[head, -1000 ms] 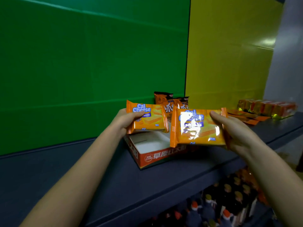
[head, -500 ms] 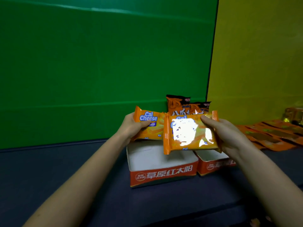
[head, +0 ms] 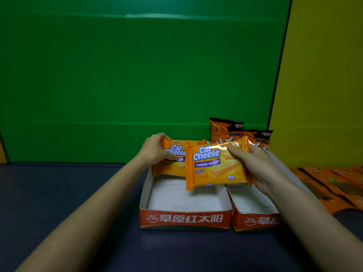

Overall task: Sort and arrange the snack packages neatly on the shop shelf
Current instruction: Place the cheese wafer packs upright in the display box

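Two bare arms reach forward over the dark blue shelf (head: pixel 59 193). Closest on the shelf sit two open card boxes side by side, touching or nearly so. The left box (head: pixel 184 218) has a red-orange front with white writing, and its white inside shows. The right box (head: pixel 255 220) looks the same, but the right arm covers part of it.

Above the boxes, each hand holds one orange pack. The right hand (head: pixel 257 167) grips the front wafer pack (head: pixel 214 169) by its right end, thumb on the front and fingers curled behind. This pack says "Cal Cheese" and "Cheese Wafer" and hangs over the gap between the two boxes. The left hand (head: pixel 155 150) grips the back wafer pack (head: pixel 172 165) by its left end, over the back of the left box. The front pack covers part of the back one.

Behind the packs, two dark orange snack bags (head: pixel 222 130) stand upright. To the right, flat orange packets (head: pixel 334 185) lie on the shelf. Farthest back are a green wall panel (head: pixel 137 75) and a yellow wall panel (head: pixel 324 75).
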`<state>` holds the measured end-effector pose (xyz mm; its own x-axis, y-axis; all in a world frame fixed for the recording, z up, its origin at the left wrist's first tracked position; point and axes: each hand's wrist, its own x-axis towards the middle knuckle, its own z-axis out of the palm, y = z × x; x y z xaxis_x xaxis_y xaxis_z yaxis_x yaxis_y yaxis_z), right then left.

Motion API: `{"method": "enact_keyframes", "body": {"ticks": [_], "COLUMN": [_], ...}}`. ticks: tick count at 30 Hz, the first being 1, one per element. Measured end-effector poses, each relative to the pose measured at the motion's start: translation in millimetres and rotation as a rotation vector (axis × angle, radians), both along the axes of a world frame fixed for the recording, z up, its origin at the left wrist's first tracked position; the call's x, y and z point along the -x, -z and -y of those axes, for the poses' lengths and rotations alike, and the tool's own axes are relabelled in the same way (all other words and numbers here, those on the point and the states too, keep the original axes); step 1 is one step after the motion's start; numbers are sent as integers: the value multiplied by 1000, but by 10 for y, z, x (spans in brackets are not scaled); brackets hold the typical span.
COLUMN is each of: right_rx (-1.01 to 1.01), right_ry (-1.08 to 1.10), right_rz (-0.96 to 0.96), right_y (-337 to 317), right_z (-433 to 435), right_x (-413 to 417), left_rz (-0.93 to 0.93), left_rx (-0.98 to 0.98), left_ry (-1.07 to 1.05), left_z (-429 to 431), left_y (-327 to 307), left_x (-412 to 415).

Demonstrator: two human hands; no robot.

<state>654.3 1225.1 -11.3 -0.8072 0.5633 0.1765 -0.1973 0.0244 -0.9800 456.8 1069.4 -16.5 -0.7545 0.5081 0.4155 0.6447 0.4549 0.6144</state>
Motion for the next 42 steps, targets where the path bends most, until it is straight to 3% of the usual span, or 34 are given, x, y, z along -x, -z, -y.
{"method": "enact_keyframes", "body": {"ticks": [6,13,19,29,35,42], "right_rx": [-32,-185,-241,-952,-1228,-1637], "right_ry": [-69,-89,-91,118,122,325], "right_rz": [-13,-71,-80,163,227,305], "right_y": [23,93,67,36,88,92], "right_z": [32,65,109,-49,30,180], "right_x": [223,506,705,778,784,820], "left_rz": [-54,-218,-216,-246,-276,-382], "left_rx": [73,42,-53,-7,2,147], "left_ry": [-1,43,0,-27,-142,-246], "left_z": [3,-63,30,226,315,504], "left_y": [-52,35,-46,2,52,99], "left_x": [100,196,344,475,441,333]}}
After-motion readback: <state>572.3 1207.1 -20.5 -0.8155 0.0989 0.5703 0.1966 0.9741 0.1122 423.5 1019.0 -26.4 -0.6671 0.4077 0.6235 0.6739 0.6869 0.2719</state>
